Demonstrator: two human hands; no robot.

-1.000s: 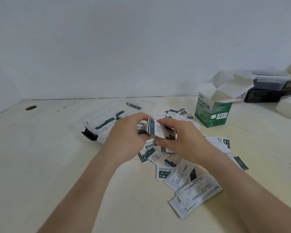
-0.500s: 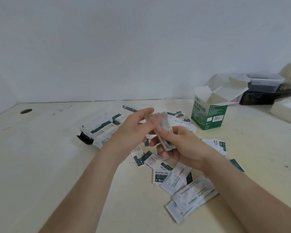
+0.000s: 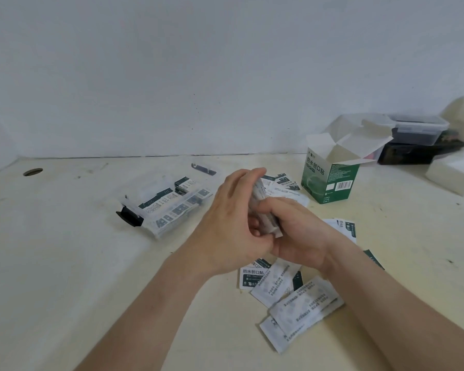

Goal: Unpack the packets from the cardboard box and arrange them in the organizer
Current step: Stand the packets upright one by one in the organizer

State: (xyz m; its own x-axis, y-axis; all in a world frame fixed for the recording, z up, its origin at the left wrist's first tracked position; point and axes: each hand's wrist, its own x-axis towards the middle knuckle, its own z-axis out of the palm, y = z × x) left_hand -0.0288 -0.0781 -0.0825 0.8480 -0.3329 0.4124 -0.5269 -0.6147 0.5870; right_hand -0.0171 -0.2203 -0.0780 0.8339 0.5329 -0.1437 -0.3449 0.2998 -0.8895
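Two bare hands meet above a cream-coloured table (image 3: pixel 65 263), seen from the person's own viewpoint, with both forearms reaching in from the bottom edge.

The left hand (image 3: pixel 231 226) shows its back to the camera. Its fingers curl lightly over the top edge of a stack of white and dark green paper packets (image 3: pixel 261 204). The right hand (image 3: pixel 300 236) grasps the same stack from the opposite side, its fingers wrapped round the lower part. The stack stands on edge between the two hands, raised off the table.

Just to the left of the left hand lies a clear plastic organizer with a black latch (image 3: pixel 166 210). Packets of the same kind are packed inside it.

Beyond the right hand, up and to its right, stands an open green and white cardboard box (image 3: pixel 330 180), upright with its flaps spread.

Loose flat white packets (image 3: pixel 292 298) are scattered on the table below both hands and under the right forearm. More of them lie between the fingertips and the box.

Far to the right of the right hand, against the pale wall, a clear lidded plastic container (image 3: pixel 418 129) sits on a black object (image 3: pixel 413 155). A white block (image 3: pixel 453 175) lies beside them.

Far to the left of the left hand is a small round hole (image 3: pixel 32 171) in the tabletop.
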